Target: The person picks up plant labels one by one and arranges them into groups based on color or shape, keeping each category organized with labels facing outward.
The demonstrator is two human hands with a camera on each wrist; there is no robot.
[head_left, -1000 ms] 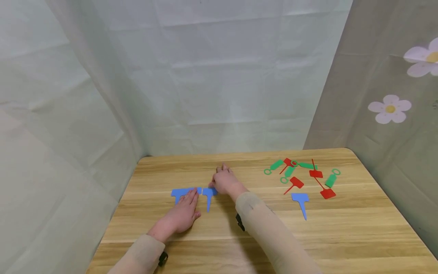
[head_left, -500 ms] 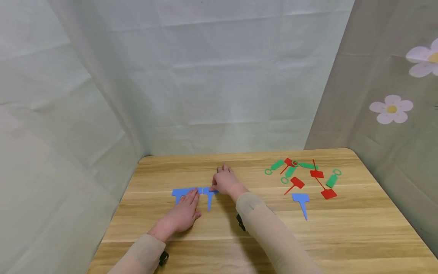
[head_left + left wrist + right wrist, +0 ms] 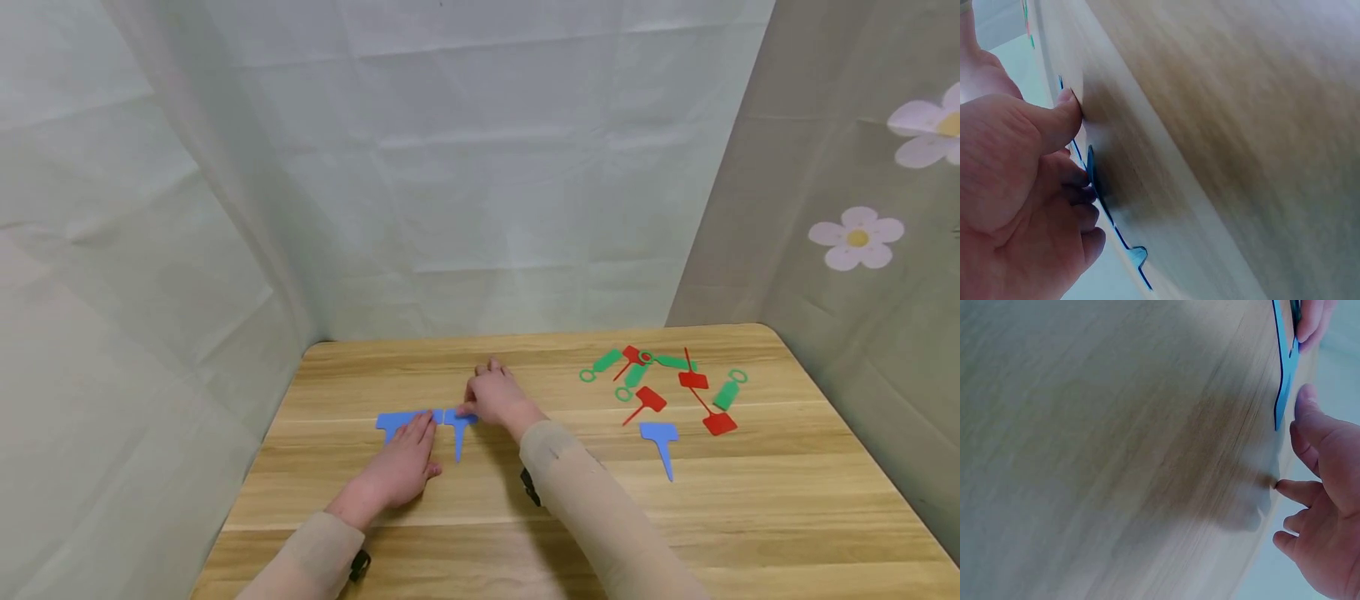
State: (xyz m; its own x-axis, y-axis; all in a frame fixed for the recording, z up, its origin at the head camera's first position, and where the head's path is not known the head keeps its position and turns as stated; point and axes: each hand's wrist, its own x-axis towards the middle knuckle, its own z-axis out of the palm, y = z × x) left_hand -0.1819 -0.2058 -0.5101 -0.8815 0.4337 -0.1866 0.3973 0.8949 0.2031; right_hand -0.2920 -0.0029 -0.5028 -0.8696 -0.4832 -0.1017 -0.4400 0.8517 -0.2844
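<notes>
My left hand (image 3: pixel 402 467) rests on a row of blue T-shaped plant labels (image 3: pixel 390 419), its straight fingertips over their top bars. Just right of these lies another blue T-shaped plant label (image 3: pixel 458 433), its stem toward me. The thumb of my right hand (image 3: pixel 497 397) touches the right part of its top bar, while the other fingers reach down to the table beyond. From the left wrist view, the left hand (image 3: pixel 1029 187) lies over the blue labels' edge. In the right wrist view, the right hand (image 3: pixel 1335 500) is spread beside the label's end (image 3: pixel 1282 394).
A separate blue T-shaped label (image 3: pixel 660 437) lies at right on the wooden table (image 3: pixel 570 533). Behind it are several red tags (image 3: pixel 650 399) and green ring-ended tags (image 3: pixel 607 361), some overlapping. Pale cloth (image 3: pixel 487 167) hangs along the table's back and sides.
Both hands stay almost where they were. The right thumb shifts slightly on the blue label's top bar; the labels show hardly any movement.
</notes>
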